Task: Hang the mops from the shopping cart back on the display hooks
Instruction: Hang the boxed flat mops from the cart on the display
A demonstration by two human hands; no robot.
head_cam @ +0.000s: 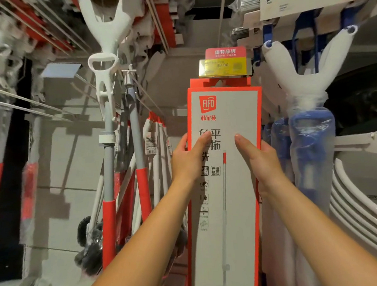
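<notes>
Remote station report, head view. A tall white cardboard mop box with a red border [231, 110] stands upright in the middle of the display, printed face toward the camera.

The left hand [187, 158] grips the box's left edge, with the thumb laid across the printed face and the fingers wrapped round the edge. The right hand [261, 157] grips the right edge in the same way, thumb on the face and fingers out of sight behind. I note the two hands are level with each other.

Directly behind the top of the box I see a second red carton top [220, 82] with a hanging cut-out. I cannot tell whether the held box sits on a hook. Above it are a yellow price label [223, 67] and a red shelf sign [225, 52].

To the left hang grey-and-red-handled mops [108, 197] with dark heads low down. A white forked plastic handle [108, 31] hangs overhead. To the right hang blue mops wrapped in clear film [312, 143], just beside stacked white round rims [361, 210].
</notes>
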